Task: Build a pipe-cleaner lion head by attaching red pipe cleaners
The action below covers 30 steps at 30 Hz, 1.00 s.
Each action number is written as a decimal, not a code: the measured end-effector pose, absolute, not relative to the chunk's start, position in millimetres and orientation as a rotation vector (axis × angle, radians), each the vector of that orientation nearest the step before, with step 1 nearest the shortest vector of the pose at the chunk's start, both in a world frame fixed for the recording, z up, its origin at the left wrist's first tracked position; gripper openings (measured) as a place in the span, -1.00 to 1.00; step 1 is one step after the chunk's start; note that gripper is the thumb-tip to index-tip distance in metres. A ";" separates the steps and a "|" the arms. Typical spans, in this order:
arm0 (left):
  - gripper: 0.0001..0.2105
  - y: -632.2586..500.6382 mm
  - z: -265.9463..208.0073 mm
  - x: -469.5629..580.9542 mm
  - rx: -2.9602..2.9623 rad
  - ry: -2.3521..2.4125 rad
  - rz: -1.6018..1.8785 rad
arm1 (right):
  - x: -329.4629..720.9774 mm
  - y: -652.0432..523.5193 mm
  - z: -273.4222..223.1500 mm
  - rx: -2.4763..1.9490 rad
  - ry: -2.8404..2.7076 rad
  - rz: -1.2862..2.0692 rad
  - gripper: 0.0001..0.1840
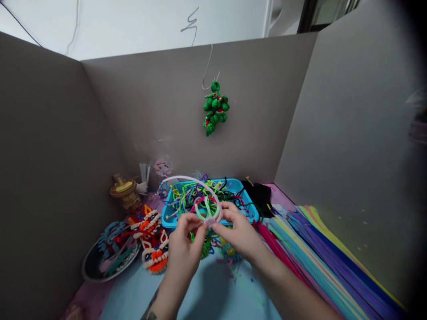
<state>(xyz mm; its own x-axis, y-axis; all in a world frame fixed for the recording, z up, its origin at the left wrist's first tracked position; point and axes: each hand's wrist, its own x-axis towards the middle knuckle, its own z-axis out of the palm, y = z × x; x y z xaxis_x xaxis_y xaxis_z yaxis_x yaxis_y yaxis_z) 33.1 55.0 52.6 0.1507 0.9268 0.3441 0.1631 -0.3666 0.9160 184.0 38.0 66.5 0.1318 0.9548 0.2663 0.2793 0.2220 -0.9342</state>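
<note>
Both hands meet in front of the blue basket, pinching a small piece made of pipe cleaners. A pale pink pipe cleaner point(209, 189) arcs up and to the left from it, its far end free. Pale green pipe cleaner loops point(207, 206) rise from the pink wrapped base point(209, 221). My left hand point(187, 242) grips the base from the left between thumb and fingertips. My right hand point(238, 229) holds its right side, with the pink strand passing by the fingers. The exact finger contact is partly hidden.
A blue basket point(255, 213) holds tangled pipe cleaner scraps. Orange and white pipe cleaner figures point(155, 253) lie left, beside a metal bowl point(91, 271) and a brown-lidded cup point(125, 193). Long pipe cleaner bundles point(333, 262) lie right. A green ornament point(216, 106) hangs on the grey partition.
</note>
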 end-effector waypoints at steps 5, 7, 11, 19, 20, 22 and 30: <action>-0.82 55.0 53.2 36.6 1.587 1.041 1.294 | 184.2 39.7 65.4 -1.307 -1.443 0.769 -0.90; -0.77 55.6 55.6 38.2 1.474 1.011 1.265 | 183.9 40.0 64.2 -1.317 -1.446 0.785 -0.90; -0.66 58.7 60.5 37.7 1.248 0.955 1.185 | 184.0 40.6 60.4 -1.311 -1.465 0.791 -0.91; -0.60 64.0 59.8 33.9 1.237 0.948 1.088 | 182.5 43.2 58.3 -1.318 -1.489 0.774 -0.85; -0.60 63.7 59.6 34.4 1.286 0.972 1.097 | 182.7 43.4 57.9 -1.319 -1.491 0.773 -0.86; -0.64 62.8 59.2 35.1 1.414 1.040 1.114 | 183.6 43.5 56.9 -1.317 -1.507 0.772 -0.88; -0.70 61.8 56.6 31.4 1.559 1.069 1.063 | 185.7 42.5 58.2 -1.307 -1.556 0.785 -0.92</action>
<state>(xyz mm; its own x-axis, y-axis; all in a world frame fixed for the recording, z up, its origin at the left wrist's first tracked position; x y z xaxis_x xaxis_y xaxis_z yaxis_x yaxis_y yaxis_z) 31.4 61.8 56.6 0.2452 0.9588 0.1431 0.1485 -0.1830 0.9718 185.7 42.5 58.2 -0.0052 0.9691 0.2468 0.3773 0.2304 -0.8970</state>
